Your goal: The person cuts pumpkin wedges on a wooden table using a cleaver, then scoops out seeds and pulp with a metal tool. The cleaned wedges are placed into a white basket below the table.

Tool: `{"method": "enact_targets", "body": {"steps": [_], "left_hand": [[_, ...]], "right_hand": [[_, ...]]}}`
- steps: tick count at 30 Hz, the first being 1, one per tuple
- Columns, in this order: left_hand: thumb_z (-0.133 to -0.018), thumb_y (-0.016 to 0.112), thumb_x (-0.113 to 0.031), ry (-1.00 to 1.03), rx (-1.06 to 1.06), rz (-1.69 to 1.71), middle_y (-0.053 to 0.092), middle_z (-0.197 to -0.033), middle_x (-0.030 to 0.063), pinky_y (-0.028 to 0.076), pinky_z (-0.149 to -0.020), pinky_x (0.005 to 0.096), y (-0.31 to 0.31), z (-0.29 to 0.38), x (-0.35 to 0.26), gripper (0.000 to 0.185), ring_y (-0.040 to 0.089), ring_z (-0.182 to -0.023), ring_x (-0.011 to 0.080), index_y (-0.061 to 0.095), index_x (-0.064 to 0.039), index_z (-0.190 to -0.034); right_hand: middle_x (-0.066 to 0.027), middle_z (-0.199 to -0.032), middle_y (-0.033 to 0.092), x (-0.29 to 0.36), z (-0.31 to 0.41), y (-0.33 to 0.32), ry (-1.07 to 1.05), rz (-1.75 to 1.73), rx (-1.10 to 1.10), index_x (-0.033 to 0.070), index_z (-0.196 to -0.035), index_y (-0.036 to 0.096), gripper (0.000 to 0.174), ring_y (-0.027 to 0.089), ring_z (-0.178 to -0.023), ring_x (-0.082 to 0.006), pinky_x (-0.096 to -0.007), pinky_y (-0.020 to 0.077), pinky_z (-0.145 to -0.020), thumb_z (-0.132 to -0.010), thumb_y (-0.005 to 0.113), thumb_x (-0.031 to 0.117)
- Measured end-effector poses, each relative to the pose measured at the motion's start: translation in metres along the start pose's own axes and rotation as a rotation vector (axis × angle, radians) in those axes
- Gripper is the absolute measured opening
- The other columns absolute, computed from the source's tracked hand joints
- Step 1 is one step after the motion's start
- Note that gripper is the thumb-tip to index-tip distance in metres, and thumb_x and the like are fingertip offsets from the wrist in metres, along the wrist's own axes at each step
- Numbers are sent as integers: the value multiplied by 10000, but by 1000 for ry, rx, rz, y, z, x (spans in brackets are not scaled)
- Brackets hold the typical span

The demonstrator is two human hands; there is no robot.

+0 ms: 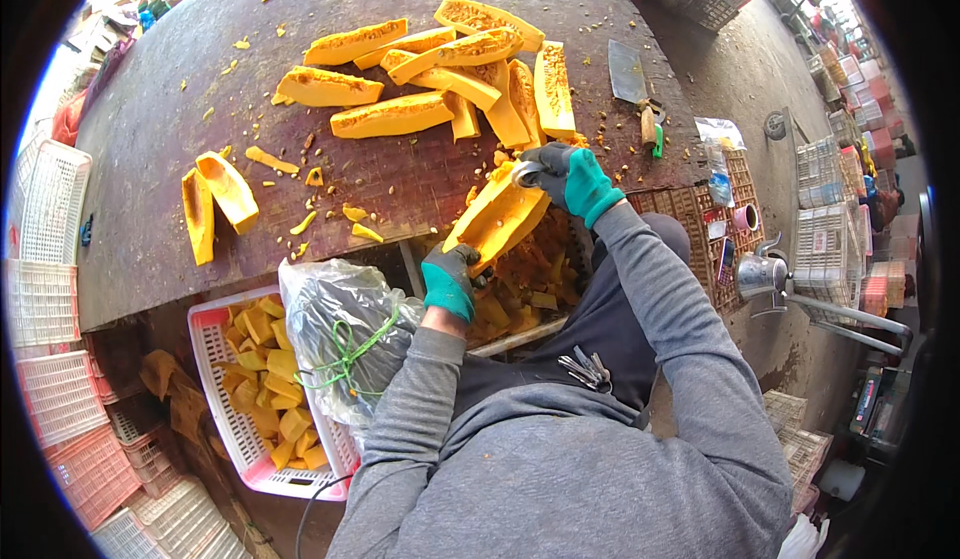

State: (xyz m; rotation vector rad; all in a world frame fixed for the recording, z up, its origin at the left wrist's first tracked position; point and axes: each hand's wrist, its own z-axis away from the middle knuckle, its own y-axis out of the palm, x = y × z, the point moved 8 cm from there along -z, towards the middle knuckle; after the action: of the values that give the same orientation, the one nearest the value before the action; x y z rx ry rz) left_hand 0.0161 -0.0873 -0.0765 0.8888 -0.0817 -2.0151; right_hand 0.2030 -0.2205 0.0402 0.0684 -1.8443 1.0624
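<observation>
My left hand (pixel 450 283), in a black and green glove, grips the near end of a pumpkin wedge (pixel 499 217) tilted over a container of pumpkin scraps (pixel 517 307). At the wedge's far end my right hand (pixel 574 180), gloved alike, holds a ring-shaped metal scraper (pixel 526 175) against the flesh. The wedge's near part is hollow and smooth; orange pulp clings at its far end. Beyond my hands, a pile of pumpkin wedges with seeds and pulp (pixel 401 114) lies on the table (pixel 247 259). Two hollow wedges (pixel 225 193) lie apart at the left.
A cleaver (pixel 627 71) lies at the table's right. Below the table's edge stand a basket of pumpkin chunks (pixel 219 394) and a clear plastic bag tied with green string (pixel 330 289). A metal kettle (pixel 757 274) is at the right. Stacked crates (pixel 64 397) line the left.
</observation>
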Motion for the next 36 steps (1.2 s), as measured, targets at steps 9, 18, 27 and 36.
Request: {"method": "enact_targets", "body": {"steps": [9, 18, 27, 36], "left_hand": [[-771, 560, -28, 55, 15, 20, 605, -842, 155, 497, -429, 412, -12, -4, -7, 287, 602, -545, 321, 585, -15, -1056], [-799, 624, -12, 155, -2, -32, 666, -853, 118, 583, -496, 392, -5, 1, -12, 284, 652, -632, 255, 642, 29, -1079], [-805, 620, 10, 55, -20, 107, 682, -874, 129, 569, -461, 369, -12, -11, 7, 288, 649, -612, 245, 644, 27, -1091], [-801, 641, 33, 303, -26, -62, 689, -926, 110, 556, -579, 316, -6, 0, -8, 321, 659, -721, 206, 634, 48, -1122]], "right_hand": [[-125, -1056, 745, -19, -6, -28, 160, -463, -211, -5, -1111, 703, 267, 703, -906, -161, -311, 582, -848, -848, 749, -24], [-121, -1057, 724, 24, -5, 31, 89, -57, 12, 12, -1163, 706, 366, 695, -920, -173, -305, 563, -831, -805, 768, -32], [-72, -1046, 732, 4, 13, 33, 356, -481, -69, 9, -1172, 695, 309, 673, -952, -128, -282, 551, -874, -869, 701, -48], [-169, -964, 711, 4, 36, 55, 577, -102, 21, 14, -1082, 661, 358, 683, -848, -281, -381, 545, -737, -828, 749, 250]]}}
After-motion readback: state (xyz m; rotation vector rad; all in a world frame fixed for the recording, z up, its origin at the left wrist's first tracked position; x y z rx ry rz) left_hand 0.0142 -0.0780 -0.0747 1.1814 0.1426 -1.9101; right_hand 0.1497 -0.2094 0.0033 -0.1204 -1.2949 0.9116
